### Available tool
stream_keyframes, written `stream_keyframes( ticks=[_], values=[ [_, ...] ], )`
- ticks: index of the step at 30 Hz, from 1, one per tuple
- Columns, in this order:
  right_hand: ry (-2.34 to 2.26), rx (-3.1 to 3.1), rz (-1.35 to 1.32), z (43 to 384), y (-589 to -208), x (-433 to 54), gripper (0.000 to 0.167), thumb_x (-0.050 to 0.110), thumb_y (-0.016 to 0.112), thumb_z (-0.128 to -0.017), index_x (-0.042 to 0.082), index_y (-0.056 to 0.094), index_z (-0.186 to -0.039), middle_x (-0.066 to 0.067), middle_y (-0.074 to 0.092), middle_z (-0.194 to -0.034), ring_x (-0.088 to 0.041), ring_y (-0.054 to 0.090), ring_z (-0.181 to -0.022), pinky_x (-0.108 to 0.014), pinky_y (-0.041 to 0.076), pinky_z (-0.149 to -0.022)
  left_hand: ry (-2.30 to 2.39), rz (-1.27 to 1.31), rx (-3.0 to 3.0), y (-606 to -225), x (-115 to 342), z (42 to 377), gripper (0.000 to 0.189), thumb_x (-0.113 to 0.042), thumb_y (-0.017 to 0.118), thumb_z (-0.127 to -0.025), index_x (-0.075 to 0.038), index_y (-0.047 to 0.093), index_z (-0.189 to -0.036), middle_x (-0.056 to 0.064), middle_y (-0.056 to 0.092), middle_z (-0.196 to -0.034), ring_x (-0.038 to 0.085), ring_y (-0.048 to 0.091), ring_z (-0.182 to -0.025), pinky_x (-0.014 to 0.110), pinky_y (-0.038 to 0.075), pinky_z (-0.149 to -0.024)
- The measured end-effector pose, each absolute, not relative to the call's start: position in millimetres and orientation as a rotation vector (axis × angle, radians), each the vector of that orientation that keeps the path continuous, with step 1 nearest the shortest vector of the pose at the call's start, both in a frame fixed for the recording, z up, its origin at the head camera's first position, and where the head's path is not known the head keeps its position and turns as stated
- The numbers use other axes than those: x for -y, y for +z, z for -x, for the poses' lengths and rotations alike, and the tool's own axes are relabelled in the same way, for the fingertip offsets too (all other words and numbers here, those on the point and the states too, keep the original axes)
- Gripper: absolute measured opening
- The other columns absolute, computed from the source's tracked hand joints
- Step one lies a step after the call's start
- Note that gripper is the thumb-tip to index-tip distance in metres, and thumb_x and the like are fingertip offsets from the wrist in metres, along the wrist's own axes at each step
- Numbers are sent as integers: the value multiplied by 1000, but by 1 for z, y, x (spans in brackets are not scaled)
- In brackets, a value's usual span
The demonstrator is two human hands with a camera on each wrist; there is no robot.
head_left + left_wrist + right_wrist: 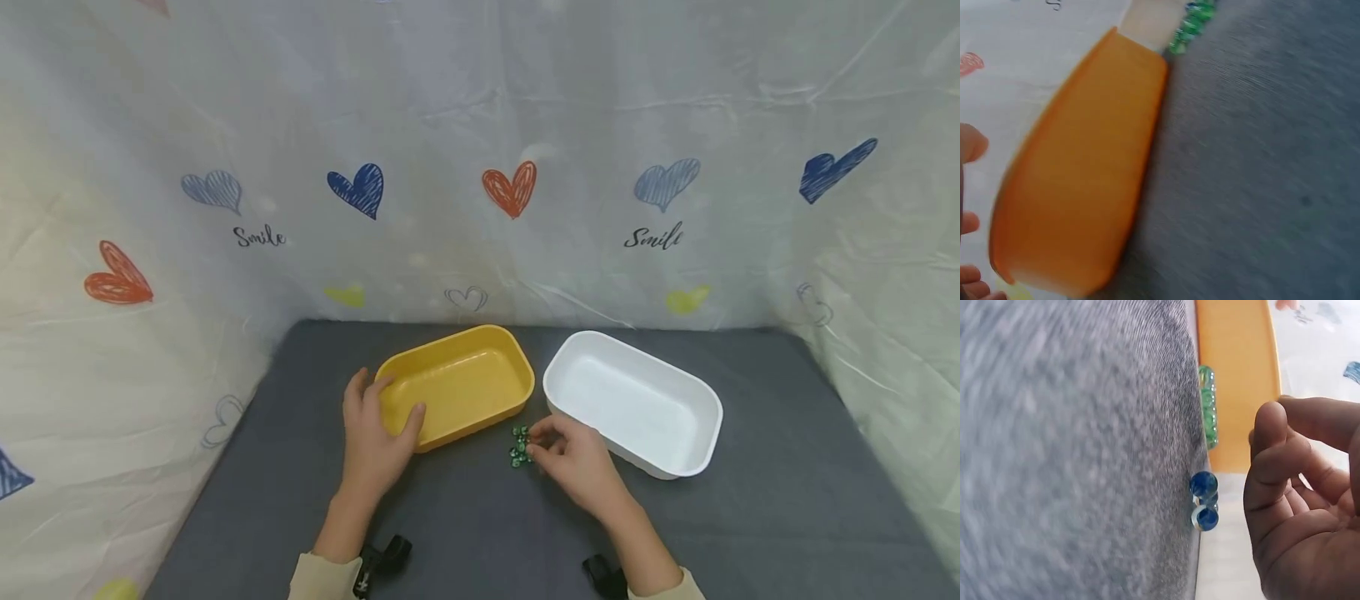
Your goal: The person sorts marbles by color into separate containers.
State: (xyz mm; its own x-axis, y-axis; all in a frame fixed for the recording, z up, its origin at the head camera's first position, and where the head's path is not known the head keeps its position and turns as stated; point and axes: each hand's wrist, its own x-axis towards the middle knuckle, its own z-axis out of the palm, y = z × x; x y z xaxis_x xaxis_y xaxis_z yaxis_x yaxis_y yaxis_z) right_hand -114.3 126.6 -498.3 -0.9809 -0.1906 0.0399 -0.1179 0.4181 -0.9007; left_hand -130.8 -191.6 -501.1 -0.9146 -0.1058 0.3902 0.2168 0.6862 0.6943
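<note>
Several green glass marbles (519, 446) lie clustered on the grey cloth between the two trays. In the right wrist view, blue-and-clear marbles (1204, 501) sit just nearer than the green marbles (1208, 406). My right hand (573, 458) hovers beside this cluster, thumb and fingers loosely bent, with nothing visible between them. At the left end of the yellow tray (450, 417) is my left hand (378, 446), its fingers spread and its thumb overlapping the near rim. Only some fingertips (969, 222) show in the left wrist view, next to the tray's side (1079, 169).
A deep white tray (633, 400) stands right of the yellow one, close behind my right hand. Grey cloth (480, 533) covers the table. Behind it hangs a pale curtain (465, 100) printed with hearts. Dark wrist straps (382, 562) are at both forearms.
</note>
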Motion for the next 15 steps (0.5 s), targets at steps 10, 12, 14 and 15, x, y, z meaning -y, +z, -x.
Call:
stream_keyframes(
  ticks=[10, 12, 14, 15],
  values=[
    [-1597, -2505, 189, 117, -509, -129, 24, 0, 84, -92, 11, 75, -111, -2, 71, -101, -21, 65, -52, -32, 46, -41, -1257, 144, 2504, -528, 203, 121, 85, -36, 87, -95, -2, 42, -160, 26, 21, -174, 48, 28, -159, 72, 31, -119],
    [-1593, -2484, 177, 117, -511, -129, 23, -1, 84, -92, 10, 74, -110, -3, 70, -99, -22, 64, -49, -33, 44, -37, -1302, 170, 2489, -532, 205, 121, 88, -33, 89, -93, -3, 41, -159, 23, 20, -175, 46, 28, -159, 70, 32, -119],
    [-1580, -2472, 188, 117, -513, -128, 23, -1, 84, -92, 9, 73, -109, -3, 70, -92, -21, 64, -49, -33, 43, -36, -1341, 189, 2473, -537, 207, 121, 89, -32, 92, -90, -4, 41, -158, 20, 20, -176, 44, 29, -159, 69, 32, -118],
    [-1575, -2466, 194, 117, -513, -128, 22, -1, 85, -92, 9, 72, -108, -3, 69, -89, -20, 64, -49, -32, 43, -36, -1354, 192, 2467, -538, 207, 121, 88, -31, 92, -90, -4, 42, -156, 18, 20, -176, 43, 29, -159, 68, 32, -118]
  ],
)
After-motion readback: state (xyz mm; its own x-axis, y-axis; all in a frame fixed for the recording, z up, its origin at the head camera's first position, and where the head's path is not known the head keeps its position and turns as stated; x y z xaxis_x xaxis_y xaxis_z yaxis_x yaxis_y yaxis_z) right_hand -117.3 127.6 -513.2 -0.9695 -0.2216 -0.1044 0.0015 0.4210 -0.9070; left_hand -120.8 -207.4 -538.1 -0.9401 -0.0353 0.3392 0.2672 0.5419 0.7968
